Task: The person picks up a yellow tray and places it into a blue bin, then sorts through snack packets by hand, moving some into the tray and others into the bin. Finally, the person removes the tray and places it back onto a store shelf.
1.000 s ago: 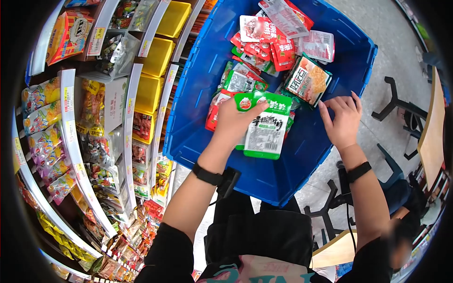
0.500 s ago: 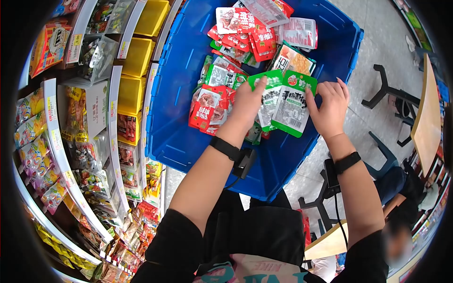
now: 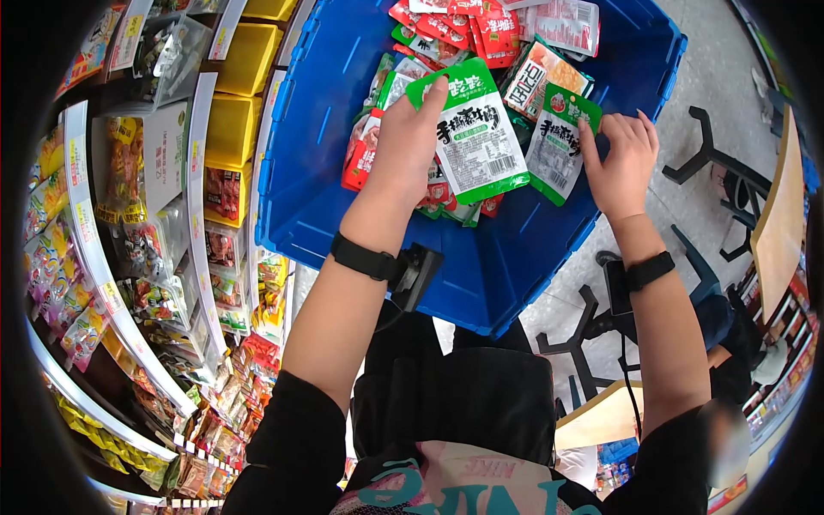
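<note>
My left hand (image 3: 410,142) grips a green-and-white snack packet (image 3: 478,142) by its upper left corner, thumb on the front. Close to the right of it, my right hand (image 3: 621,163) pinches a second green-and-silver packet (image 3: 556,150) at its right edge. Both packets hang above a blue plastic bin (image 3: 309,172). Beneath them lies a heap of snack packets, among them red ones (image 3: 496,34), a pale silver-backed one (image 3: 562,26) and an orange-and-green one (image 3: 542,81). The left packet covers part of the heap.
Store shelves with bagged snacks (image 3: 129,167) and yellow bins (image 3: 245,56) line the left side. On the right are a wooden tabletop (image 3: 779,215), dark table legs (image 3: 712,154) and a seated person (image 3: 734,343). Another wooden tabletop (image 3: 601,416) is at the lower right.
My hands have moved apart, so the two packets no longer overlap. The left packet is raised nearer to the camera and shows its printed face fully. The view has shifted slightly.
</note>
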